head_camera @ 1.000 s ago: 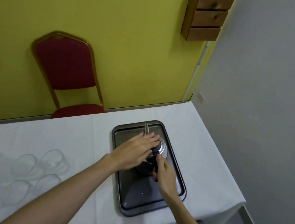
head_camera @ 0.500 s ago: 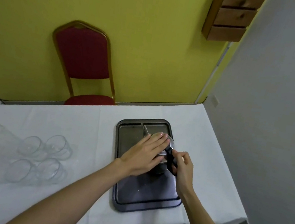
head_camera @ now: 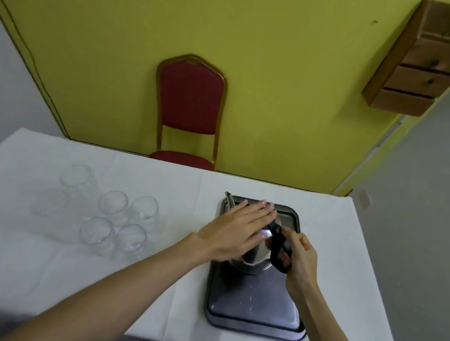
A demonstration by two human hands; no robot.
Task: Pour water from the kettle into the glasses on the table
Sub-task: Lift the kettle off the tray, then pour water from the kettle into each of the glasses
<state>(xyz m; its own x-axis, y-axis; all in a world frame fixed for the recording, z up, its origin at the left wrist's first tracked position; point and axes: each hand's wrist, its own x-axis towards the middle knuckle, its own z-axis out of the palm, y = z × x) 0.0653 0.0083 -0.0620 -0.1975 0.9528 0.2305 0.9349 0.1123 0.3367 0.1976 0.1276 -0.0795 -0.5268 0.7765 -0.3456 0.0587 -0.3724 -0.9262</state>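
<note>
A steel kettle (head_camera: 256, 257) with a black handle stands on a dark metal tray (head_camera: 252, 316) on the table's right side. Its spout pokes out at the tray's far left corner. My left hand (head_camera: 238, 228) lies flat on the kettle's lid, fingers stretched out. My right hand (head_camera: 299, 257) is closed around the black handle on the kettle's right side. Several clear, upright glasses (head_camera: 114, 220) stand grouped on the white tablecloth to the left, apart from the tray.
The white-clothed table (head_camera: 30, 273) ends at a near edge below and a right edge by a grey wall. A red chair (head_camera: 189, 107) stands behind the table against the yellow wall. A wooden drawer box (head_camera: 424, 59) hangs high at right.
The camera view has swung left, so the glasses and chair sit more central. My right hand has closed more firmly on the handle; my left stays on the lid. The kettle remains on the tray.
</note>
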